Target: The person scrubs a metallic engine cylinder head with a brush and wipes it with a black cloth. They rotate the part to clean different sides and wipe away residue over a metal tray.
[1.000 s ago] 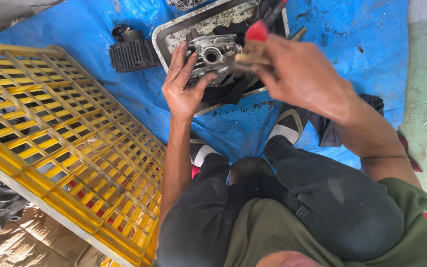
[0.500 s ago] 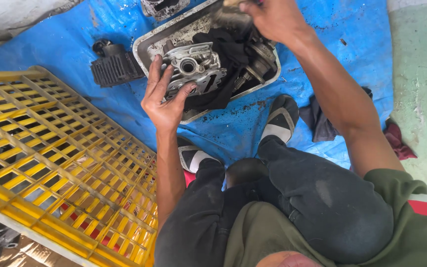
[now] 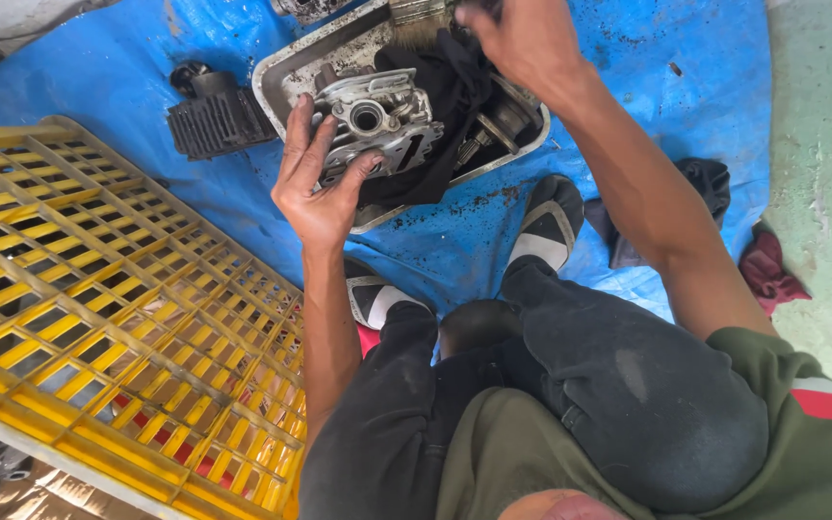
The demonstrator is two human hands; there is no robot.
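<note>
Engine casting (image 3: 377, 130) is resting in the metal tray (image 3: 281, 82), left hand (image 3: 325, 183) fingers spread, gripping its near-left edge; right hand (image 3: 522, 43) is closing around a brush (image 3: 421, 14) farther right.

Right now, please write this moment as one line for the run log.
left hand: grips grey metal engine part | right hand: at brush, grip unclear | both over metal tray | tray on blue tarp

1. The left hand (image 3: 325, 178) reaches forward on a straight, bare forearm — palm down, fingers spread and curled in a loose grip, thumb angled out to the right.
2. The right hand (image 3: 522, 39) stretches farther ahead on a long, extended arm — fingers bunched closed near the top edge, partly cut off from view.
</note>
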